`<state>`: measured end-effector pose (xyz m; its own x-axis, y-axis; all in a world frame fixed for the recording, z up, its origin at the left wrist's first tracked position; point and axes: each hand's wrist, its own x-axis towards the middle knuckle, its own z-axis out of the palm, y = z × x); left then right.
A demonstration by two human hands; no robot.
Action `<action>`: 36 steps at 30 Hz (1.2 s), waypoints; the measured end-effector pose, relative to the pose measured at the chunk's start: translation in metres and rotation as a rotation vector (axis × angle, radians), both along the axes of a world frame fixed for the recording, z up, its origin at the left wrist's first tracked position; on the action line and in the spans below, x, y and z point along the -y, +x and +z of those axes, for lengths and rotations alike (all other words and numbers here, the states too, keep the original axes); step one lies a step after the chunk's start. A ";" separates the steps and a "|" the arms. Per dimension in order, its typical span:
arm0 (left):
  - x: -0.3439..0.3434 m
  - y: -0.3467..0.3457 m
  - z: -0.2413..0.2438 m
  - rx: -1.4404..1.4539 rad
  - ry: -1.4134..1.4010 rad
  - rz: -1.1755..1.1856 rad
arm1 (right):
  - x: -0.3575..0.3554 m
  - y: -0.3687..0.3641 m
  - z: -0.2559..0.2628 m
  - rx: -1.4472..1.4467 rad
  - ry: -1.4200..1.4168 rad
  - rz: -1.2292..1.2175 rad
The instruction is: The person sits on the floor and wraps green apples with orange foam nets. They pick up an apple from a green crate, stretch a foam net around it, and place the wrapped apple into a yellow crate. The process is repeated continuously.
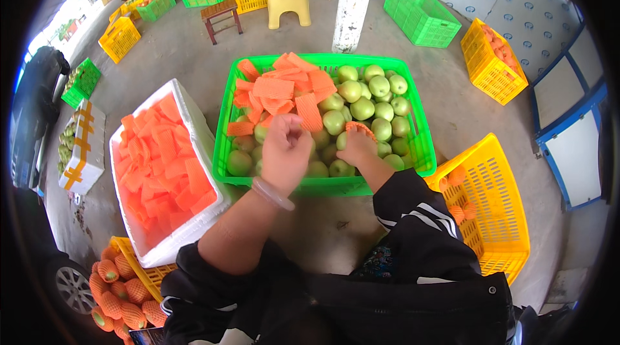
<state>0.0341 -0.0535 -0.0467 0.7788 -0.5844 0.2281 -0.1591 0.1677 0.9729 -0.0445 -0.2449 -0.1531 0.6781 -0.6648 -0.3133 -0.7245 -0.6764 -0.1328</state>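
Note:
A green plastic crate [323, 181] of green, apple-like fruit [362, 108] stands before me, with a heap of flat orange foam net sleeves [273, 89] on its left part. My left hand [289, 148], a pale bangle at its wrist, is raised over the front of the crate with curled fingers; whether it holds anything is hidden. Lower right, among the fruit, my right hand [358, 146] has its fingers around an orange foam net [361, 128], whose rim shows above them. Whether a fruit is inside that net cannot be seen.
At left, a white foam box [196, 119] holds many orange sleeves, above netted fruit [123, 291] in a yellow crate [154, 274]. Another yellow crate [503, 204] with netted fruit stands at right. Beyond are a white post [353, 6], a plastic stool [288, 1] and a wooden stool [220, 13].

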 end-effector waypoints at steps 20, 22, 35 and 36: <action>-0.003 -0.015 0.023 -0.945 -0.310 -0.505 | -0.071 -0.034 0.145 1.043 0.522 0.477; -0.002 -0.021 0.024 -0.895 -0.344 -0.480 | -0.077 -0.035 0.145 1.039 0.523 0.438; -0.001 -0.006 0.004 -0.487 -0.226 -0.839 | -0.049 -0.063 0.143 1.137 2.136 0.282; -0.001 -0.006 0.005 -0.572 -0.262 -0.894 | -0.046 -0.065 0.138 1.103 2.182 0.328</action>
<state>0.0277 -0.0525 -0.0422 0.1274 -0.9776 0.1673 0.5877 0.2102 0.7812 -0.1096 -0.1991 -0.0150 0.9608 0.0673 0.2691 0.0982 0.8248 -0.5569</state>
